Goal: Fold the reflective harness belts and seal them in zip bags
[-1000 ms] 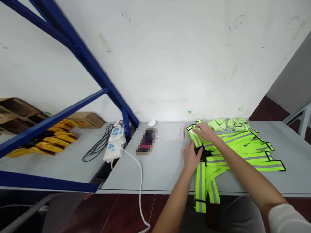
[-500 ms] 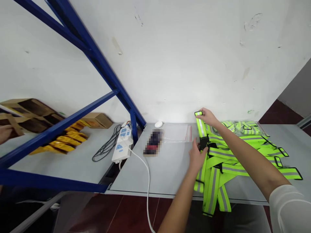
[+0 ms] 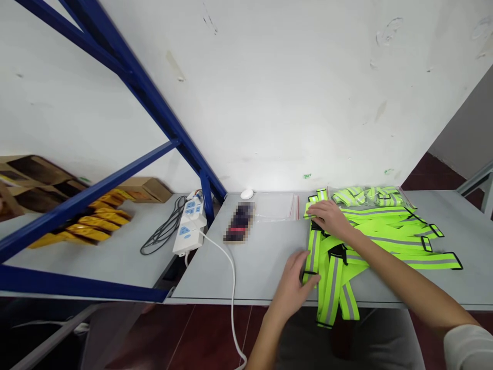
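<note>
A pile of neon-yellow reflective straps with grey stripes and black buckles lies on the grey table, some ends hanging over its front edge. My right hand is at the pile's left end, fingers closed over a folded part of a strap near its black buckle. Lower down, my left hand is beside the same strap's lower end, where a black slider sits. Its thumb and fingers are spread apart. The palm side of my right hand is hidden.
Behind the pile lie clear bags of folded straps. Clear zip bags, a white round object and a pixelated item are left. Farther left are a power strip, blue frame and yellow packets.
My right hand has come down from the raised strap end, which is now folded lower. My left hand has moved from the buckle toward the table's front edge. The view has shifted slightly.
</note>
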`<act>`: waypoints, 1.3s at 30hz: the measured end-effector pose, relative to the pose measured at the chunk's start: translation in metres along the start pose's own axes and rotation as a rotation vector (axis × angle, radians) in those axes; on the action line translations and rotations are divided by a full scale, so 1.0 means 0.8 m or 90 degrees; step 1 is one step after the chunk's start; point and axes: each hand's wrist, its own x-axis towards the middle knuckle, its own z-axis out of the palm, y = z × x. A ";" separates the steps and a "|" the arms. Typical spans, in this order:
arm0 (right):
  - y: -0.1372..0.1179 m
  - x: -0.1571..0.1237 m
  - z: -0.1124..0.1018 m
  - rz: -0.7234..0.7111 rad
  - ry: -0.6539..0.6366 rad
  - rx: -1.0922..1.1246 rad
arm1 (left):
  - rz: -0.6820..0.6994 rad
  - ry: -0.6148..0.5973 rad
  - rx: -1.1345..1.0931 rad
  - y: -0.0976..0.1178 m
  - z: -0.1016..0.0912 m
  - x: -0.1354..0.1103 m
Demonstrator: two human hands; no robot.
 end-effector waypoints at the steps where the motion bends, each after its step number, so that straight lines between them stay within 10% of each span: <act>1: -0.005 -0.013 0.003 -0.010 -0.018 -0.014 | 0.018 -0.037 0.028 0.001 -0.003 -0.009; 15: -0.017 -0.068 0.027 0.043 -0.043 -0.196 | 0.124 -0.001 0.112 0.004 0.001 -0.012; 32: -0.076 -0.112 0.011 -0.022 -0.138 0.008 | -0.113 0.184 -0.268 0.014 0.020 0.016; 39: -0.064 -0.116 0.053 0.003 -0.064 -0.010 | 0.110 0.144 0.080 0.003 0.011 0.004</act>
